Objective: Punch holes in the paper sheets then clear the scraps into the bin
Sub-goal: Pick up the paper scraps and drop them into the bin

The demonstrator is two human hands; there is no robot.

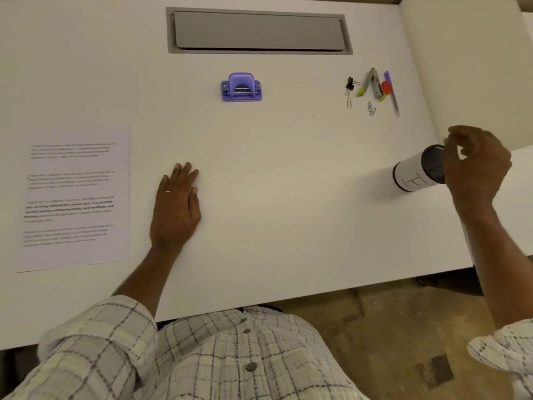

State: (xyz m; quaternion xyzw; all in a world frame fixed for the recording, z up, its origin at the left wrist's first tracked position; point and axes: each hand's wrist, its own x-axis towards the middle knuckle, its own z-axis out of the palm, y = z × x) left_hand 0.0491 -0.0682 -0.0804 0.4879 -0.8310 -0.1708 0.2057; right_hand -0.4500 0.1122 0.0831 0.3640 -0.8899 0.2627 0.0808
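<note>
The purple hole punch (241, 87) stands on the white desk (274, 197), past the middle and away from both hands. A printed paper sheet (75, 197) lies flat at the left. My left hand (176, 206) rests palm down on the desk, fingers straight, just right of the sheet. The bin (418, 174), a small cylinder with a white label and a dark rim, stands at the right. My right hand (476, 166) hovers at its mouth with fingers curled and fingertips drawn together. No scrap shows between them.
A grey cable hatch (259, 31) is set into the desk at the back. A stapler (375, 82), pens, a binder clip (349, 83) and paper clips lie at the back right. A white partition (461, 67) bounds the right side. The desk's front edge runs near my body.
</note>
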